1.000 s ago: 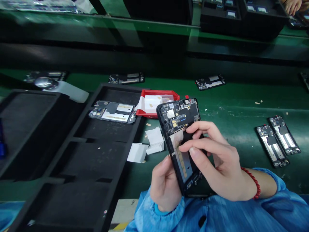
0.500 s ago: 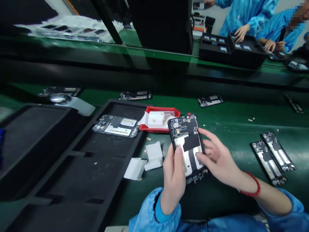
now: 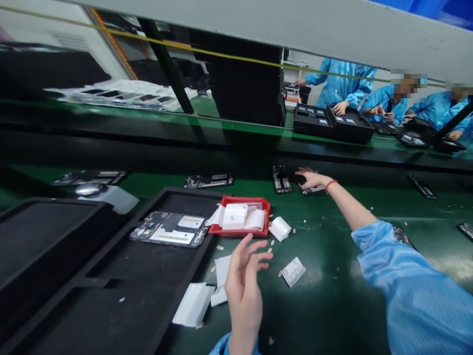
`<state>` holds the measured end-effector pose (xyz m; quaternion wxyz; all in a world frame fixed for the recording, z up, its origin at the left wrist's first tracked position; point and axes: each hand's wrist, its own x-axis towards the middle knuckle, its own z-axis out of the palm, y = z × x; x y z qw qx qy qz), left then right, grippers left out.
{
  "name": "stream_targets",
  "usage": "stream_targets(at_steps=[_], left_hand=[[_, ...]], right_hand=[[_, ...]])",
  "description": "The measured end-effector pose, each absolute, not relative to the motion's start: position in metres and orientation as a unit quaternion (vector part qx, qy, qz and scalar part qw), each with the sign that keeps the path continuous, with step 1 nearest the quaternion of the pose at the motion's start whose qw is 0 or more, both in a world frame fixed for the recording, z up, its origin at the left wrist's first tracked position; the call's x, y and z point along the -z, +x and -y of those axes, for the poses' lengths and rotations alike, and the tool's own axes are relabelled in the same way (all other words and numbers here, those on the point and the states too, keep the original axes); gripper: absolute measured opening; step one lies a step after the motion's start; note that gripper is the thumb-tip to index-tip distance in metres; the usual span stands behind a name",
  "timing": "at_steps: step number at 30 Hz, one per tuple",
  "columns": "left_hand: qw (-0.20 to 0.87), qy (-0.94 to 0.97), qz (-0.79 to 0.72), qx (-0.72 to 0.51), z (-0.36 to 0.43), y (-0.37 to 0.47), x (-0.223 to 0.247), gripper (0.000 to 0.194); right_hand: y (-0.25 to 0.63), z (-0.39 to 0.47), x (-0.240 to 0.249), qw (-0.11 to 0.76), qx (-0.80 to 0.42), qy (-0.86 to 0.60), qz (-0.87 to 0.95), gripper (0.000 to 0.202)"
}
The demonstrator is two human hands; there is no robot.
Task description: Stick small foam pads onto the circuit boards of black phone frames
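Note:
My right hand [image 3: 311, 178] is stretched far forward, its fingers apart and holding nothing. It hovers at an opened phone body [image 3: 313, 190], which it partly covers; contact cannot be made out. Just left of those fingers lies another opened phone body [image 3: 281, 179], its long side pointing away from me. My left hand [image 3: 244, 288] is raised over the near bench, empty, fingers loosely curved and spread. Beyond its fingertips stands a red tray [image 3: 240, 232] with white paper slips [image 3: 235, 215] inside. Folded white papers [image 3: 194, 303] lie left of that hand.
A black compartment tray [image 3: 148, 276] at left holds a phone body [image 3: 172, 229]. Other phone bodies [image 3: 210, 180] lie along the green bench [image 3: 332, 286], with paper pieces [image 3: 293, 271] strewn about. Across a shelf, co-workers in blue [image 3: 338, 84] work at black trays [image 3: 314, 125].
Both hands have let go of the phone body they held. A phone body now lies at the bench's back, where my right hand has reached. My view has tilted up.

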<state>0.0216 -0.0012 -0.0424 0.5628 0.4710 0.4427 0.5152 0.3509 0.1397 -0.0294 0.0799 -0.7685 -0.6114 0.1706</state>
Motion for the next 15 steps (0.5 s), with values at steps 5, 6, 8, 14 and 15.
stream_targets(at_steps=[5,6,8,14,15], left_hand=[[0.576,0.470,-0.439,-0.505,0.002,0.024,0.052,0.042],[0.578,0.471,-0.436,-0.504,0.001,0.024,0.055,0.042],[0.585,0.469,-0.431,-0.502,0.000,0.024,0.059,0.041],[0.615,0.470,-0.405,-0.486,0.001,0.035,0.061,0.050],[0.615,0.467,-0.395,-0.497,0.004,0.037,0.058,0.054]], right_hand=[[0.396,-0.117,0.023,-0.031,-0.162,-0.784,0.598,0.038],[0.398,-0.116,0.018,-0.036,-0.159,-0.779,0.605,0.037],[0.396,-0.112,0.005,-0.026,-0.148,-0.767,0.624,0.036],[0.317,-0.053,-0.017,0.113,-0.096,-0.721,0.677,0.048],[0.294,-0.035,-0.014,0.143,-0.098,-0.708,0.684,0.064]])
